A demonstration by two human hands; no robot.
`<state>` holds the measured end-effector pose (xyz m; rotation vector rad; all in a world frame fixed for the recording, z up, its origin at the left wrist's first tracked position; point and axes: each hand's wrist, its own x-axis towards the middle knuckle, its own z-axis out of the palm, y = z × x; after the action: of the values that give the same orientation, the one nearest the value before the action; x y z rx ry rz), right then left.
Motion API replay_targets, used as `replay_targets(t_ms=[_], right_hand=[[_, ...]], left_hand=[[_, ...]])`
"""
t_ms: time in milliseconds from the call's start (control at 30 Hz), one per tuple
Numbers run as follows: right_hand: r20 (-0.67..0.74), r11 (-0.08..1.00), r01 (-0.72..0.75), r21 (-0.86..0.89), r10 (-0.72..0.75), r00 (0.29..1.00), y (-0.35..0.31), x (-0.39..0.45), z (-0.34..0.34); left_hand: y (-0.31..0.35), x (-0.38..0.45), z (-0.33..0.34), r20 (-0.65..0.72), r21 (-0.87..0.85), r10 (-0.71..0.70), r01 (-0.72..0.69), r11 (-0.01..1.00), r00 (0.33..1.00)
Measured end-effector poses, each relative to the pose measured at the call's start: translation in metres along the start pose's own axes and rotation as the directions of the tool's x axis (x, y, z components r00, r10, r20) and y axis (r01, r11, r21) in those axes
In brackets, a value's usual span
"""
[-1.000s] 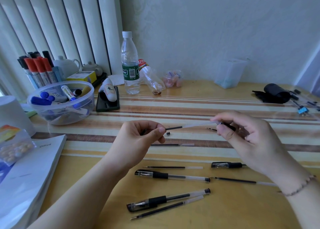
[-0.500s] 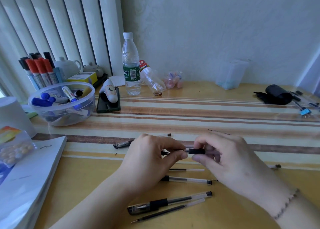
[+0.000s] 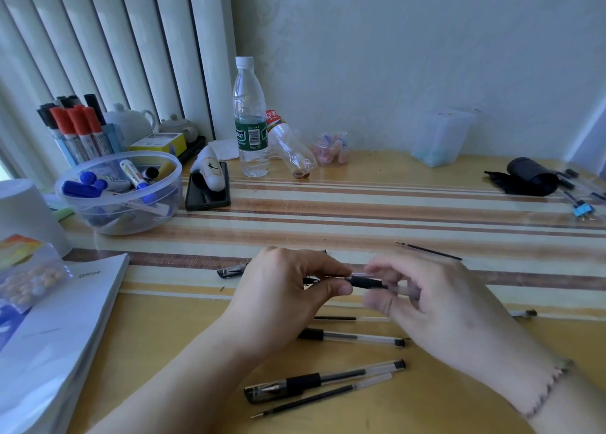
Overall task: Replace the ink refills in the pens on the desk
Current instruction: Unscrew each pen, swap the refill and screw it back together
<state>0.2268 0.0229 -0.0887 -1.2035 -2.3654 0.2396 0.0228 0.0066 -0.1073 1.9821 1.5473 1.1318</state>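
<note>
Yellow wooden desk (image 3: 426, 171) with a striped runner, pale wall behind, vertical blinds at the window side.

Grip: a clear-barrelled gel pen with a black rubber grip section (image 3: 365, 282) is held level just above the desk. The left hand (image 3: 278, 299) pinches its tip end between thumb and forefinger; the right hand (image 3: 439, 312) has its fingers curled round the barrel end, blurred. Held at both ends this way, the two halves are presumably being screwed together or apart; which cannot be told.

All else is placed relative to the held pen:
- Just behind the left hand, a black pen cap (image 3: 231, 271) is laid aside, likely kept within reach for refitting.
- Behind and towards the right hand's side, a thin dark refill (image 3: 429, 251) lies alone, apart from the rest; possibly a spent one set out of the way.
- Directly in front, a refill with a clear tail (image 3: 351, 318), then an uncapped clear pen (image 3: 354, 337).
- Nearest the person, a capped black-gripped pen (image 3: 321, 381) with a loose dark refill (image 3: 321, 397) lying alongside, paired as if queued for the next swap.
- Far behind on the window side, a clear plastic tub of markers (image 3: 118, 217) and a clear water bottle with a green label (image 3: 249, 118), well apart from the work.

Judgement: task partway; several pens appear not yet done.
</note>
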Motion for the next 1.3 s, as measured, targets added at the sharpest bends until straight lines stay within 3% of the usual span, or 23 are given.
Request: replay_targets(t_ms=[233,333,533,667,767,833,900,1067,1300], right_hand=[[0.009,1.000,-0.019,-0.011,0.019,1.000,0.001,-0.003,0.000],[0.016,0.994,0.002,-0.113,0.000,1.000,-0.001,-0.003,-0.002],[-0.132,0.975,0.115,-0.191,-0.141,0.981,0.000,-0.002,0.001],[-0.135,0.970,0.105,-0.218,-0.136,0.981,0.002,-0.003,0.005],[-0.164,0.983,0.077,-0.164,-0.105,0.981,0.003,-0.001,0.001],[-0.189,0.990,0.070,-0.122,-0.092,0.978,0.004,0.000,-0.001],[-0.208,0.994,0.060,-0.091,-0.078,0.975,0.004,-0.001,-0.001],[-0.233,0.994,0.012,-0.106,-0.037,0.972,0.009,0.000,0.000],[-0.244,0.990,-0.012,-0.138,-0.022,0.970,0.013,0.000,-0.003]], left_hand=[[0.000,0.002,0.000,-0.022,0.012,0.008,-0.008,1.000,1.000],[0.000,0.002,-0.001,0.014,0.070,0.013,-0.014,0.997,1.000],[-0.004,0.000,-0.001,0.068,0.358,0.274,-0.280,0.891,0.959],[-0.005,-0.001,-0.002,0.034,0.355,0.361,-0.349,0.867,0.932],[0.005,-0.002,-0.006,-0.019,0.154,0.229,-0.223,0.962,0.973],[0.005,0.001,-0.007,0.084,-0.082,0.029,-0.022,0.996,0.996],[-0.001,0.004,-0.010,0.228,-0.260,-0.087,0.147,0.954,0.970],[-0.010,0.004,-0.009,0.268,-0.080,-0.041,0.065,0.995,0.963],[-0.010,0.007,-0.009,0.218,-0.130,-0.056,0.086,0.988,0.974]])
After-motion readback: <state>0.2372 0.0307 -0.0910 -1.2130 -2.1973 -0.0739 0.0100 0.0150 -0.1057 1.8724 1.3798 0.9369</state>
